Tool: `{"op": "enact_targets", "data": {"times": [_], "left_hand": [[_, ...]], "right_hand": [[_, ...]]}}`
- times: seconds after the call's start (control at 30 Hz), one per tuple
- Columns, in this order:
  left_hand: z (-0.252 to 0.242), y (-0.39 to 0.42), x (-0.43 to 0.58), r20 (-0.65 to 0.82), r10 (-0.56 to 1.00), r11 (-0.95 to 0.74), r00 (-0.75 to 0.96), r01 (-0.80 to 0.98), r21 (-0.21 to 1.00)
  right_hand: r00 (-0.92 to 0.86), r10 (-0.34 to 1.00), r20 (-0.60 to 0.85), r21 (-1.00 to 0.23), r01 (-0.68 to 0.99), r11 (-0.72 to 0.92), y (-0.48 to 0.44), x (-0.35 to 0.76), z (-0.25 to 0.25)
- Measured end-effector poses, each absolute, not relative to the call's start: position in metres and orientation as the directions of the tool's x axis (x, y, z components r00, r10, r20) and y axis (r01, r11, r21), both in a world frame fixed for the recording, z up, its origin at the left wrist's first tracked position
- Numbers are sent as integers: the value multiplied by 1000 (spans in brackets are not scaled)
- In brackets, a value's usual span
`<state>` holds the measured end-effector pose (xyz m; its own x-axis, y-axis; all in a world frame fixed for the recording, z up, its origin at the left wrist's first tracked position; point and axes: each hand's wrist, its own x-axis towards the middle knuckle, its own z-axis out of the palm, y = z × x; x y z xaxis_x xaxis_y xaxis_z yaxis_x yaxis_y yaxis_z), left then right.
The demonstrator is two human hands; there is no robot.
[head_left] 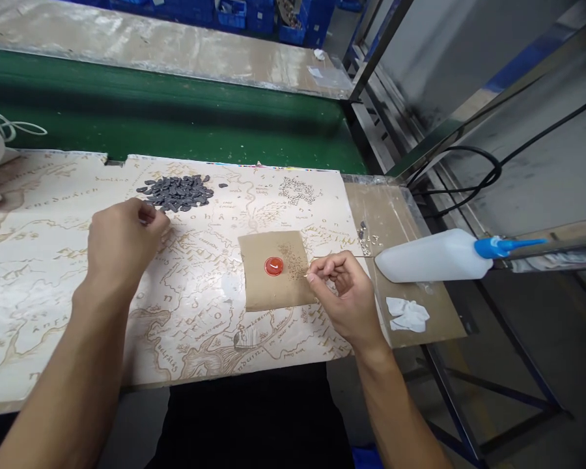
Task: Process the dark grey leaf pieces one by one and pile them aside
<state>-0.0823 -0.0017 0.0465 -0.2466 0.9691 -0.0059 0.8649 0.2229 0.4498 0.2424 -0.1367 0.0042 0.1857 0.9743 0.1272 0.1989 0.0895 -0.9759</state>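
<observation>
Left hand (124, 244) beside dark grey chips (176, 192), right hand (344, 299) pinching thin stick (359, 256)

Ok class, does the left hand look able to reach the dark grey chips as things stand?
Probably yes: the left hand sits beside the dark grey chips, with nothing between them on the printed map.

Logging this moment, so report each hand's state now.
Left hand: fingers pinched together; whether anything is held cannot be told.
Right hand: closed, holding a thin stick.
</observation>
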Motion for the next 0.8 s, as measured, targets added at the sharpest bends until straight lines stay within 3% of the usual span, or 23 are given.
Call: {"op": "enact_targets", "data": {"times": [0.07,0.13,0.2,0.3,0.4,0.8], "left_hand": [[43,-27,-67,-86,973,213,-214,693,689],[35,-53,-46,-216,974,222,-60,403,888],[26,-75,-23,-262,955,248,137,111,962],[15,-95,2,-281,901,340,330,-137,930],[11,-103,12,-255,874,374,413,-239,896],[6,-109,19,-247,851,421,464,-321,848]], "right_hand": [[193,975,109,-991,97,91,-138,241,11],[166,984,69,-998,4,70,-140,238,19],[124,991,39,-998,-49,46,-141,235,25],[77,996,39,-998,-53,43,-142,228,29],[28,998,49,-997,-52,51,-141,224,29],[-20,999,39,-990,-135,36,-141,216,29]]}}
